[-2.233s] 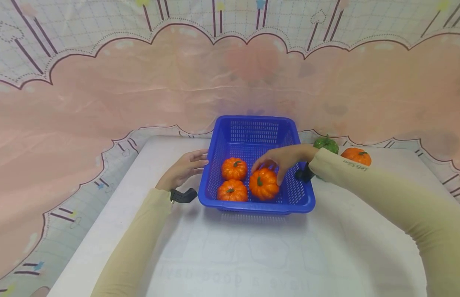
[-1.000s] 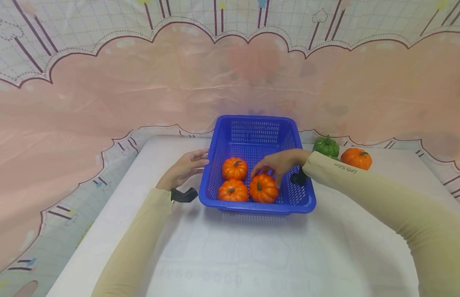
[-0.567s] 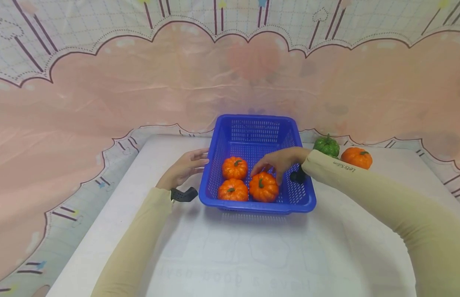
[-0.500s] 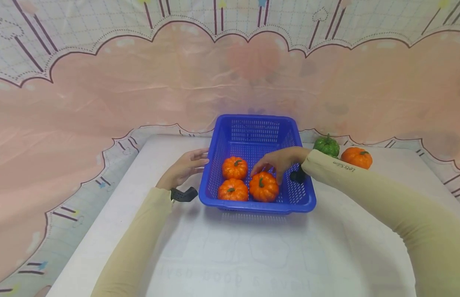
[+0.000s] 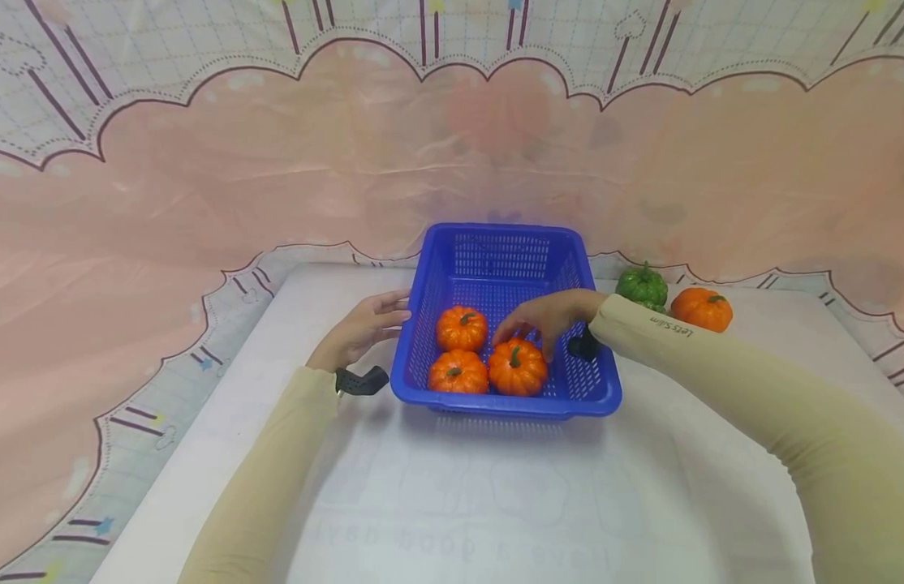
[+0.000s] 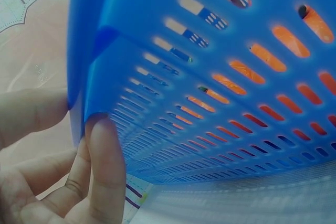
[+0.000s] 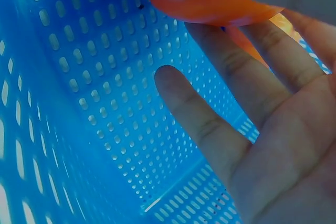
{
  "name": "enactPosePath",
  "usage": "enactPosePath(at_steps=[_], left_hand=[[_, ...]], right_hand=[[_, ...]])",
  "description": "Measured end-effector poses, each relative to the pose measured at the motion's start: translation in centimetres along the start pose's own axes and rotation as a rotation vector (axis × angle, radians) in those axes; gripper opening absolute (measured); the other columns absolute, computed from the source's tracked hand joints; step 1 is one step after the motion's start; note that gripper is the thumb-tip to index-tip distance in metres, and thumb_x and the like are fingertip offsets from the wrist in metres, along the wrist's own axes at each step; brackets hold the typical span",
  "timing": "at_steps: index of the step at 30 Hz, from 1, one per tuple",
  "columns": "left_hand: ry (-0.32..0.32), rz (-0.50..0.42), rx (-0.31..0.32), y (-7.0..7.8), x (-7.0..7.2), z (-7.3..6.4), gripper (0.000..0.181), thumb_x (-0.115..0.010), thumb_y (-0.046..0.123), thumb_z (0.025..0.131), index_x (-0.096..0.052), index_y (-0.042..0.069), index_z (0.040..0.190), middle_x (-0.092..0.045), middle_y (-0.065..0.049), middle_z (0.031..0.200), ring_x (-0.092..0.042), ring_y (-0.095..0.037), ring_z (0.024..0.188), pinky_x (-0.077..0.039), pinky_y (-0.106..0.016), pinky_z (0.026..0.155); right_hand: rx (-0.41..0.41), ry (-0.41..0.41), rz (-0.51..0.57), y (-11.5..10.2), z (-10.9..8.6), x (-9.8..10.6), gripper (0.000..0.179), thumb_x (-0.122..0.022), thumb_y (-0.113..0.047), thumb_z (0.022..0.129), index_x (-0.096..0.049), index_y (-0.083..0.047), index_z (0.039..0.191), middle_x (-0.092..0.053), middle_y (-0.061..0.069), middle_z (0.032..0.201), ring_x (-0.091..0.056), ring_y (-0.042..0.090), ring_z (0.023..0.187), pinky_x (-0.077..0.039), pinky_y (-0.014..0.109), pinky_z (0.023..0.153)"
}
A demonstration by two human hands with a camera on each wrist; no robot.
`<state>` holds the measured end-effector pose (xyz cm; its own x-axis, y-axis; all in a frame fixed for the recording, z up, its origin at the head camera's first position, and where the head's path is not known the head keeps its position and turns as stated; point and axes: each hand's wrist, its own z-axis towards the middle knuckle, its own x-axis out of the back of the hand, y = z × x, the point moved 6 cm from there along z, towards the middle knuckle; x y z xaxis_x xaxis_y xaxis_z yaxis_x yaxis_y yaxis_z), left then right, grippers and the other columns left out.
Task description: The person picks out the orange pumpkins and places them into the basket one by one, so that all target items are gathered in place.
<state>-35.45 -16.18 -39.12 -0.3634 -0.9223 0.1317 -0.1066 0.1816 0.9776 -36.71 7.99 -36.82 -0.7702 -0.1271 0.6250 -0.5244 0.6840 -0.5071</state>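
My right hand [image 5: 547, 316] is inside the blue basket [image 5: 505, 403], its fingers arched over the small orange pumpkin [image 5: 519, 373] at the front right. In the right wrist view some fingertips press against the pumpkin [image 7: 205, 1], while one finger [image 7: 197, 116] stands off it. Two more orange pumpkins, a rear one [image 5: 461, 331] and a front one [image 5: 457, 373], sit along the basket's left side. My left hand [image 5: 360, 328] rests against the basket's left rim with fairly straight fingers; the left wrist view has its fingertips [image 6: 102, 129] touching that rim.
Right of the basket, a green pumpkin [image 5: 642, 285] and another orange pumpkin [image 5: 702, 309] stand on the white table [image 5: 459, 495]. My right forearm passes in front of them. A patterned pink cloth [image 5: 313, 178] hangs behind the table.
The right hand has lowered its pumpkin slightly toward the basket floor, and the pumpkin's stem has since turned a little. The left hand and the basket stay in place.
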Motion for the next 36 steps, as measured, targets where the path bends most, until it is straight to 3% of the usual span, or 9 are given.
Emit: enactPosePath(at_steps=[8,36], left_hand=[[0.001,-0.004,0.001,0.23,-0.09,-0.07,0.059,-0.051,0.015,0.096,-0.024,0.005,0.148,-0.035,-0.021,0.148,-0.039,-0.039,0.133,-0.032,-0.050,0.112],[0.008,0.000,-0.005,0.01,0.09,0.20,0.059,-0.052,0.014,0.096,-0.026,0.005,0.148,-0.036,-0.021,0.147,-0.040,-0.038,0.132,-0.033,-0.050,0.111]], right_hand=[[-0.024,-0.022,0.002,0.26,0.31,-0.24,0.073,-0.071,0.008,0.074,-0.046,-0.015,0.139,-0.042,0.009,0.146,-0.041,0.032,0.133,-0.045,0.045,0.103],[0.035,-0.102,0.027,-0.26,0.40,-0.79,0.072,-0.072,0.007,0.074,-0.047,-0.014,0.138,-0.046,0.012,0.143,-0.044,0.033,0.131,-0.043,0.042,0.105]])
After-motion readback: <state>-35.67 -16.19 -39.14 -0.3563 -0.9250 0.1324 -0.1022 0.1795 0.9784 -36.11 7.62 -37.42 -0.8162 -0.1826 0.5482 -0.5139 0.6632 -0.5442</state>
